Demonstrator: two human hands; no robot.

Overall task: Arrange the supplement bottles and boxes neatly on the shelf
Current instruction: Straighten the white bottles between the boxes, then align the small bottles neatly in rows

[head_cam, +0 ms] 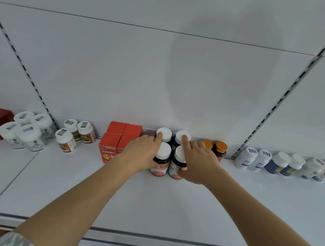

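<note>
**Our hands on four bottles**

From the head camera we see four white-capped bottles [172, 153] packed close at the back of the shelf [116, 199], between red boxes [117, 139] and orange-capped bottles [216, 147]. Our left hand [141, 153] wraps the front left bottle, first finger out on a back cap. Our right hand [199, 160] does the same on its side.

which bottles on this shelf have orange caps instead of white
The two dark bottles with orange caps, standing at the back just right of the right hand. Every other bottle on the shelf has a white cap.
</note>
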